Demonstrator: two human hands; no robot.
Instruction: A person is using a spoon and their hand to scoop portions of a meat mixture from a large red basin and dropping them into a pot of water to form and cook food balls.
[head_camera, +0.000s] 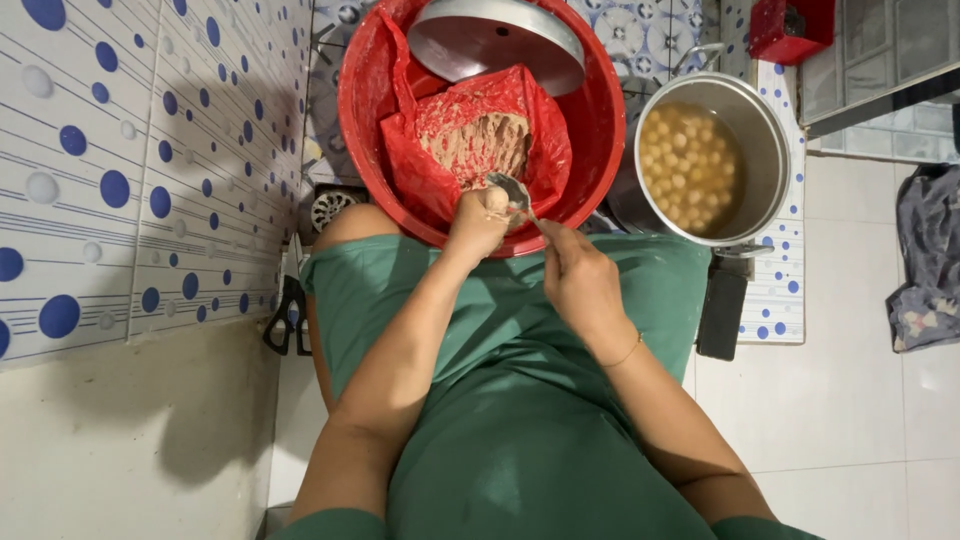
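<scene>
Over the near rim of the red tub (365, 130), the right hand (580, 280) grips a metal spoon (512, 192), scraping paste into the cupped left hand (478, 222); a steel pot (775, 140) of shaped balls waits right.

Home kitchen floor corner: dotted blue-white wall tiles (150, 170), red basin (360, 130) of dough, steel pot (770, 150) of soaking balls, floor drain (328, 208).

Red basin (365, 120), red bag (545, 140), green dress (520, 400), blue-dotted white tiles (130, 170)
</scene>
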